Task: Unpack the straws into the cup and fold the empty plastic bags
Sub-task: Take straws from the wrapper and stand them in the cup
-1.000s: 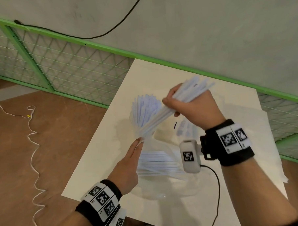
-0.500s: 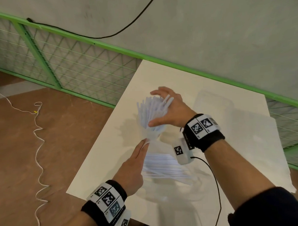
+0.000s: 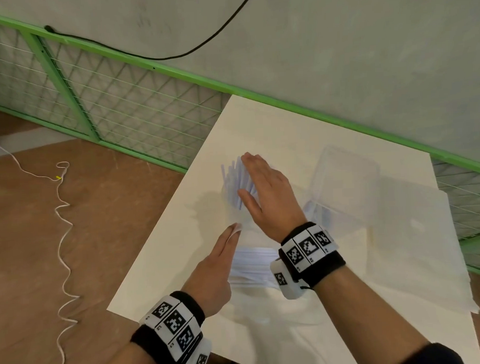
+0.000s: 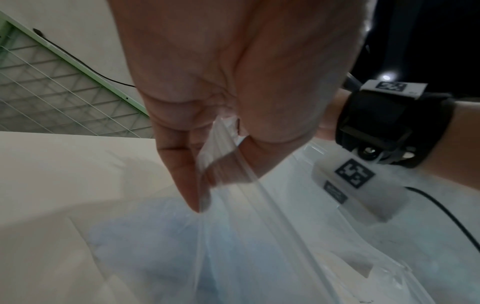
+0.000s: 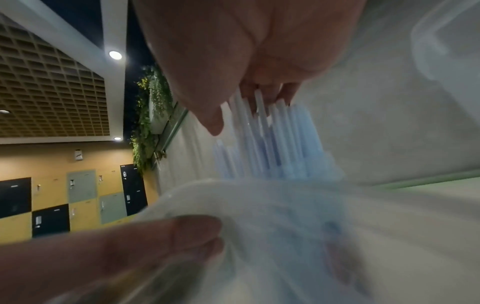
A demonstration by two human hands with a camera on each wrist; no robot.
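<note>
Patting the tips of the straws (image 3: pixel 233 182) upright in the clear cup (image 3: pixel 236 213) near the bench's left edge, with the right hand (image 3: pixel 266 191) flat, its grip released, fingers straight and holding nothing. Pinching the mouth of a plastic bag (image 3: pixel 253 266) between thumb and fingers of the left hand (image 3: pixel 212 271), grip closed on the film, with more straws lying inside it on the bench (image 3: pixel 160 268) just beside the cup.

Risks tipping the light cup toward the nearby edge if pressed off-centre or too hard, spilling the straws to the floor (image 3: pixel 98 229). Could also drag the bag into the cup's foot if pulled, or let the slippery film slide out of the pinch.

Set on a pale bench with a clear box (image 3: pixel 346 182) and a white sheet (image 3: pixel 418 256) to the right. Backed by a grey wall, a green mesh railing (image 3: pixel 63 71) and a hanging black cable (image 3: pixel 200 48). Trailing over the brown floor, a white cord (image 3: pixel 61 244).
</note>
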